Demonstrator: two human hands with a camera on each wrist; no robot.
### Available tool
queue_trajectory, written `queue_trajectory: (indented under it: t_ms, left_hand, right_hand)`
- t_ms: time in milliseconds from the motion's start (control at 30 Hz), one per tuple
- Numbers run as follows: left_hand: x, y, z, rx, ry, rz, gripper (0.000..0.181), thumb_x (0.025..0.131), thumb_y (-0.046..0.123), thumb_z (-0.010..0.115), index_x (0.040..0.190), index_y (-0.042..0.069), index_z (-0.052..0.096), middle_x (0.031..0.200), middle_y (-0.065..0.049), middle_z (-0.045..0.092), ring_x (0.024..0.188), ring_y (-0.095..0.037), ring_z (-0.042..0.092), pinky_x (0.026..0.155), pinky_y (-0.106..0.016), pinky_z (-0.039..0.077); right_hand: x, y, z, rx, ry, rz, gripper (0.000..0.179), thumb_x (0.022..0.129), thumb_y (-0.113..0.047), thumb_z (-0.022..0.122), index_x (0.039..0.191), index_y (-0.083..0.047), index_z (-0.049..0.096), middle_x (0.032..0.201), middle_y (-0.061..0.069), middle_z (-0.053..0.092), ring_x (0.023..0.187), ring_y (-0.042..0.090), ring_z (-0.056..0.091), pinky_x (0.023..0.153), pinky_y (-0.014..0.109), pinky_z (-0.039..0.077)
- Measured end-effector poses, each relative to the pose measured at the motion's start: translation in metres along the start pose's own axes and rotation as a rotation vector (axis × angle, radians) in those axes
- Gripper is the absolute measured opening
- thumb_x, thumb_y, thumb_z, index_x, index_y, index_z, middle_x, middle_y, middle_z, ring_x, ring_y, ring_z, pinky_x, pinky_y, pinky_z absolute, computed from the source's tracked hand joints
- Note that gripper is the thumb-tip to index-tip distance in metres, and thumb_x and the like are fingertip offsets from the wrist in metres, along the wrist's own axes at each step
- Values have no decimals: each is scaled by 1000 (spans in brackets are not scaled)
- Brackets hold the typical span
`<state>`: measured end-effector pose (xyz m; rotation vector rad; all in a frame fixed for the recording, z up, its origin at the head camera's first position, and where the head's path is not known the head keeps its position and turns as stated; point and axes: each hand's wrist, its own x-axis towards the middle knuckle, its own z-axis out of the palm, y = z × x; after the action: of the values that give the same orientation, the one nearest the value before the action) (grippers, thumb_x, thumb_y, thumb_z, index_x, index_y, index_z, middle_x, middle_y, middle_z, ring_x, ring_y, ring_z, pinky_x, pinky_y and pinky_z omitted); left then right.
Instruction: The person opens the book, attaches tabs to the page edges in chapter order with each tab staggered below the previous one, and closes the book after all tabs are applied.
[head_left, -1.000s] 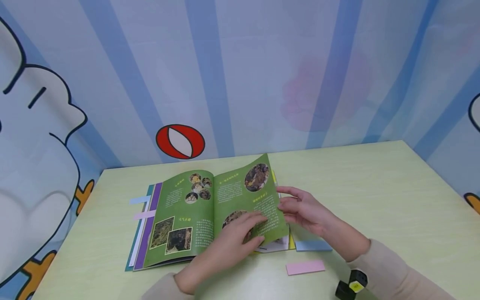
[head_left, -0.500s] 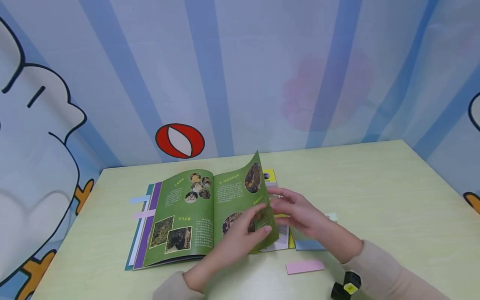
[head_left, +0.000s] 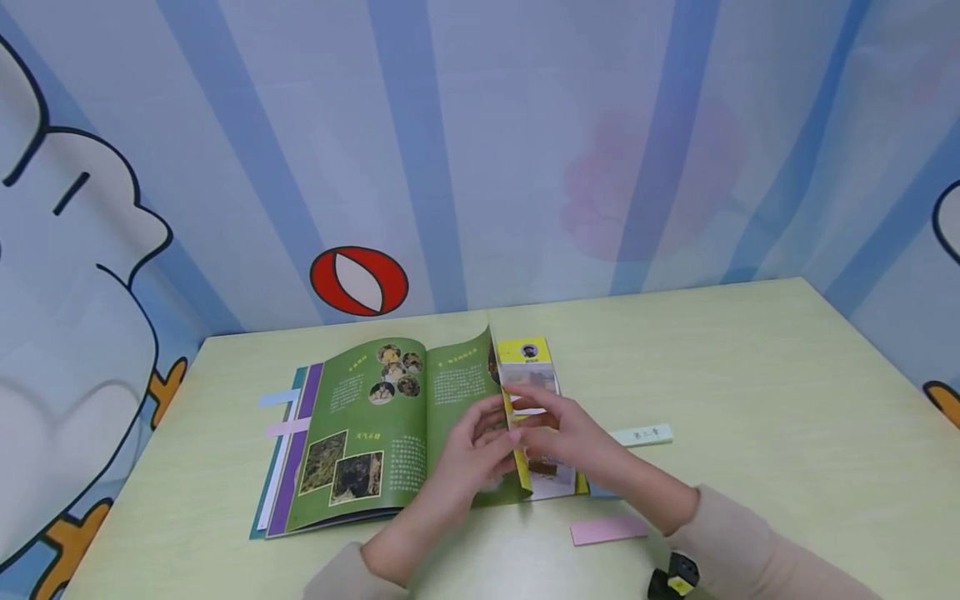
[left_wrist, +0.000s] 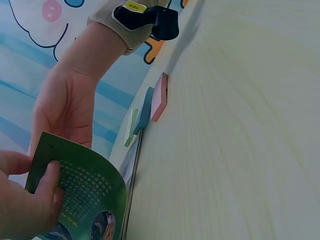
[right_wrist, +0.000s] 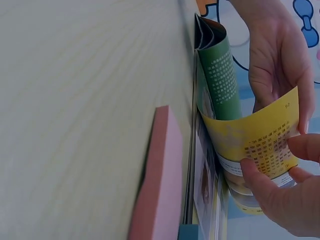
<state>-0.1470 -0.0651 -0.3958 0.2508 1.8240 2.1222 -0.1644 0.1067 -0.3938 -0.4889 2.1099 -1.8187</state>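
A green-paged book (head_left: pixel 360 442) lies open on the table, with one right-hand page (head_left: pixel 457 375) raised and curved. My left hand (head_left: pixel 468 450) is at that page's free edge, fingers bent, its thumb (left_wrist: pixel 49 182) against the green face and a finger at the edge. My right hand (head_left: pixel 562 429) is on the other side, its fairly straight fingers touching the page's yellow back (right_wrist: pixel 272 140). Beneath the lifted page shows another page with a yellow header (head_left: pixel 525 350). A blue tab (head_left: pixel 277 399) and a pink tab (head_left: pixel 288 427) stick out on the left.
On the right, a pink note pad (head_left: pixel 609 530) lies near the right forearm. A blue pad (left_wrist: pixel 143 111) and a pale green strip (head_left: pixel 651 434) with handwriting are partly hidden. A striped, cartoon-printed backdrop (head_left: pixel 510 167) rises behind the table (head_left: pixel 750 358).
The right-hand page has lifted and bent leftward, exposing its yellow back and the page beneath. My right hand has moved left with it; my left fingers have drawn in at its edge.
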Motion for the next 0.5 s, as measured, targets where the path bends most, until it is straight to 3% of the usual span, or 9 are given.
queue_trajectory:
  t_ms: [200, 367, 500]
  left_hand:
    - [-6, 2, -11, 18, 45, -22, 55, 89, 6, 58, 139, 2, 36, 132, -22, 45, 114, -30, 53, 84, -38, 50]
    - [-15, 8, -23, 31, 84, -16, 53, 87, 1, 55, 138, 1, 38, 125, -21, 50, 105, -26, 59, 82, -36, 52]
    - [-23, 17, -35, 43, 116, -8, 50, 87, -1, 54, 135, 4, 43, 121, -19, 53, 101, -25, 61, 81, -37, 52]
  right_hand:
    - [0, 1, 10, -181, -1, -85, 53, 90, -9, 60, 140, -7, 42, 144, 15, 35, 113, 35, 50, 88, 37, 48]
    - [-1, 1, 16, -225, -32, -133, 54, 90, -5, 59, 140, -6, 41, 142, 15, 37, 113, 34, 50, 92, 45, 46]
    - [1, -1, 22, -240, -61, -150, 56, 89, -3, 60, 141, -6, 40, 141, 16, 38, 112, 34, 50, 86, 38, 50]
